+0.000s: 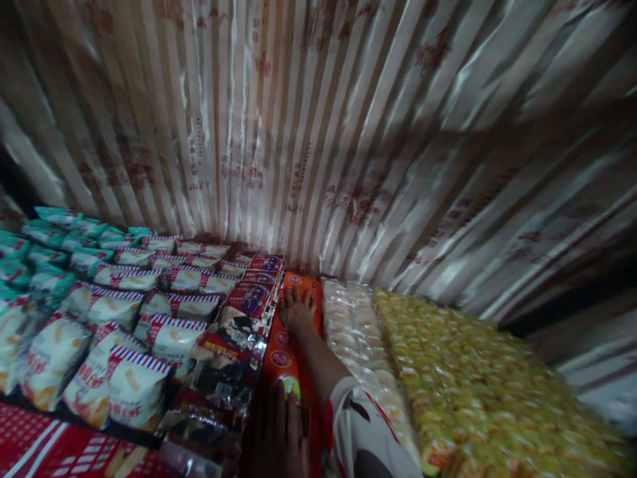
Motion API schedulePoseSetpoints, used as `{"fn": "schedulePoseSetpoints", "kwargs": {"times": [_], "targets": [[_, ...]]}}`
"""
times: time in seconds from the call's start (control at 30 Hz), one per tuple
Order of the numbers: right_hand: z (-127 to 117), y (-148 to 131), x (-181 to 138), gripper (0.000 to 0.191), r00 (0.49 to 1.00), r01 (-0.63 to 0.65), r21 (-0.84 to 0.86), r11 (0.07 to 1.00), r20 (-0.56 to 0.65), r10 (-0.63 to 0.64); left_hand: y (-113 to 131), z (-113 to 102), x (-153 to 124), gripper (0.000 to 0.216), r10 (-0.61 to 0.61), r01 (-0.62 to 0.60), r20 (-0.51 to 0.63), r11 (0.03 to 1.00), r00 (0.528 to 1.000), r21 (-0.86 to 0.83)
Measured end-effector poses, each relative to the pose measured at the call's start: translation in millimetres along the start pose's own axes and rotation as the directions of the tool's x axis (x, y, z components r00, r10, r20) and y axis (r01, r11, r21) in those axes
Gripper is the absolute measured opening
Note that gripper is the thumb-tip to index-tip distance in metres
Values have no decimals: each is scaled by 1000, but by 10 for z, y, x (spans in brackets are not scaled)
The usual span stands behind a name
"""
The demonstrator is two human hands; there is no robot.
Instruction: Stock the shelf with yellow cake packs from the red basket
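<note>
A row of flat orange packets (281, 359) with round printed emblems runs away from me. My right hand (297, 311) lies on the far end of this row, fingers spread and palm down. Near the bottom edge, my left hand (279, 431) rests over the near part of the row, its fingers stretched forward; it is dim and partly cut off. Left of the orange row are dark red and black glossy packets (249, 299), overlapping one another. To its right lie clear packs of pale round pieces (355, 325).
Several white snack bags (139, 385) with striped tops stand at the left, with teal bags (50, 282) beyond. A red perforated basket (30, 431) sits at lower left. Yellow wrapped packs (478, 372) spread out at right. A pleated printed sheet (279, 133) hangs behind.
</note>
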State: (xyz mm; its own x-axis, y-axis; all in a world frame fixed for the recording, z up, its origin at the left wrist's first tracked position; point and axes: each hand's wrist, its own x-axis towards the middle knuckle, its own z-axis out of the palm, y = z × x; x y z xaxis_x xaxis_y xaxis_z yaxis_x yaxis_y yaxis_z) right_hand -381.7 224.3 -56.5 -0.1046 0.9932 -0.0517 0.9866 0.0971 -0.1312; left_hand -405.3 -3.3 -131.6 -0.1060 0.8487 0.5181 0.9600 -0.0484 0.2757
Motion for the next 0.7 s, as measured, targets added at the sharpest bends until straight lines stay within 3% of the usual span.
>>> {"fn": "schedulePoseSetpoints", "kwargs": {"times": [0.17, 0.3, 0.43, 0.7], "targets": [[-103, 15, -16, 53, 997, 21, 24, 999, 69, -23, 33, -6, 9, 61, -7, 6, -36, 1000, 999, -16], [-181, 3, -112, 49, 998, 58, 78, 995, -32, -55, 77, -89, 38, 57, -26, 25, -50, 1000, 998, -10], [-244, -30, -300, 48, 995, 75, 146, 987, -83, -63, 108, -283, 91, 43, -24, 23, 25, 1000, 999, 18], [-382, -90, -974, 45, 965, 190, 427, 884, -247, -88, 99, -554, 156, 41, -22, 29, 142, 999, 990, -44]]}}
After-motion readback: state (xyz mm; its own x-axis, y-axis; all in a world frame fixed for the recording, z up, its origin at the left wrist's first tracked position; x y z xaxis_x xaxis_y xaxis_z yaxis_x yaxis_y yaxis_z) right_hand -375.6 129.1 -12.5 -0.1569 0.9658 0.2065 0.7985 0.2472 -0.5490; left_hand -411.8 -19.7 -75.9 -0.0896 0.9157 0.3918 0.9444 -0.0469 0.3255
